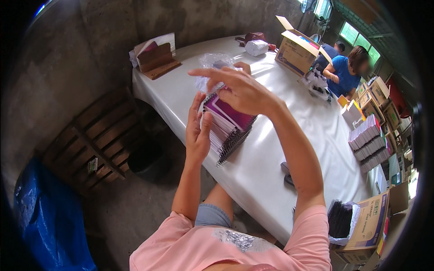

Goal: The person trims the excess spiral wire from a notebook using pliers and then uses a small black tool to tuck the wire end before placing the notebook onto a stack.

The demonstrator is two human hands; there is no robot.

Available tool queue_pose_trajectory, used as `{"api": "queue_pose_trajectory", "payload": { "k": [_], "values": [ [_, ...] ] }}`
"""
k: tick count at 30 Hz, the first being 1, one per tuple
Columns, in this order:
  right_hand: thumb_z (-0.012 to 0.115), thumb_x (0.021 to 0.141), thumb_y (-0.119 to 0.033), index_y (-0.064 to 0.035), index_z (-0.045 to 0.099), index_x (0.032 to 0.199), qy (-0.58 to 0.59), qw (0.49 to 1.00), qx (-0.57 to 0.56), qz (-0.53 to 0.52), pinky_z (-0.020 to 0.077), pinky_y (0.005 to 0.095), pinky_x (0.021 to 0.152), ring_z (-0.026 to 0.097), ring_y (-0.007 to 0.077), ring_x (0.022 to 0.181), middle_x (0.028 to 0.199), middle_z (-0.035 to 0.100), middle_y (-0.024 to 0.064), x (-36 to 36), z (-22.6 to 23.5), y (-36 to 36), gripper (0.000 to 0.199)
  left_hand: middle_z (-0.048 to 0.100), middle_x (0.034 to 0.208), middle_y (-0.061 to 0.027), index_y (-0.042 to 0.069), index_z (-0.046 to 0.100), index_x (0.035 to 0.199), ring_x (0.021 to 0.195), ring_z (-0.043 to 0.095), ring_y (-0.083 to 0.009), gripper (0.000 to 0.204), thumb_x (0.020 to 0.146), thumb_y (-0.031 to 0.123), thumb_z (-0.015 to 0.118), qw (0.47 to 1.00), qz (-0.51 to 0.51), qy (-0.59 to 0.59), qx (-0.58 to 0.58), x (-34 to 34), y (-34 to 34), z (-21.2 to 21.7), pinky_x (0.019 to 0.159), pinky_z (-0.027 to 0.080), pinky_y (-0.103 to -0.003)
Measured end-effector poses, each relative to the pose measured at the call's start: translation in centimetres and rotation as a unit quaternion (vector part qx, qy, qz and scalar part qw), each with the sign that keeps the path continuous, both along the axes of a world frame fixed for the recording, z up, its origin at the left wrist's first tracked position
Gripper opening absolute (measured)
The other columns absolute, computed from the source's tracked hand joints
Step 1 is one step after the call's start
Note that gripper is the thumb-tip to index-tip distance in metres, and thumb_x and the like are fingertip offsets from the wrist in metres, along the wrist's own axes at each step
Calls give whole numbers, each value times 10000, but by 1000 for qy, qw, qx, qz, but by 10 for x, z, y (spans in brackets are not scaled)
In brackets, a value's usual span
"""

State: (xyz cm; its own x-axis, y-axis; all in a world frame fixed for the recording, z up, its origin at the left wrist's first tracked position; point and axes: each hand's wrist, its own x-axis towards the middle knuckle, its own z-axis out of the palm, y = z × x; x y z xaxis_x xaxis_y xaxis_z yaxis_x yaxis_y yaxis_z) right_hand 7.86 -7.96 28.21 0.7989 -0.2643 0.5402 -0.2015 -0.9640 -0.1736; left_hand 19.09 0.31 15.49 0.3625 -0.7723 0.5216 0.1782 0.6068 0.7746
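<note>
A stack of spiral-bound notebooks (230, 118) with a purple cover on top stands on the white-covered table, its black coil bindings toward me. My left hand (198, 135) is upright along the stack's left side, fingers stretched and thumb apart, holding nothing. Above the stack's far end is my right hand (244, 92), its index finger pointing left and its other fingers partly bent. I see nothing gripped in it, though it hides part of the top cover. Just beyond both hands lies a crumpled clear plastic bag (216, 61).
A brown wooden holder (158, 61) with papers stands at the far left table corner. Dark objects (288, 175) lie right of my right forearm. Cartons (296, 52), stacked notebooks (368, 140) and a person in blue (346, 74) are along the right. A wooden pallet (97, 135) leans at left.
</note>
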Motion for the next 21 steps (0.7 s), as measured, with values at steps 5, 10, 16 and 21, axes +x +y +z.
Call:
{"api": "queue_pose_trajectory", "payload": {
  "k": [5, 10, 16, 21],
  "values": [
    [534, 903, -164, -95, 559, 1229, -281, 939, 180, -81, 381, 333, 983, 530, 142, 1124, 1170, 607, 38, -53, -26, -15, 334, 380, 1419, -127, 24, 339, 1402, 1299, 367, -217, 567, 947, 306, 527, 999, -1, -41, -19, -1, -11, -12, 1074, 265, -349],
    [476, 966, -315, -57, 536, 1245, -386, 857, 299, -166, 378, 311, 970, 514, 178, 1109, 1188, 561, 104, -72, -90, -29, 385, 420, 1401, -124, 6, 379, 1375, 1288, 384, -183, 537, 938, 269, 550, 996, 12, -39, -80, -5, -18, -6, 1075, 264, -308],
    [429, 954, -458, -117, 512, 1285, -290, 876, 255, -290, 356, 357, 983, 484, 277, 1176, 1252, 509, 151, -40, -83, -9, 483, 522, 1302, -102, -2, 487, 1276, 1189, 477, -160, 421, 948, 257, 535, 997, 58, -12, -44, -5, -27, -9, 1034, 323, -293],
    [453, 942, -474, -174, 476, 1320, -366, 862, 213, -279, 255, 500, 1023, 468, 277, 1196, 1257, 513, 116, -64, -98, -16, 483, 476, 1350, -118, 15, 425, 1325, 1234, 450, -188, 441, 971, 271, 485, 993, 92, 16, -69, -1, -30, -13, 1048, 314, -329]
  ]
}}
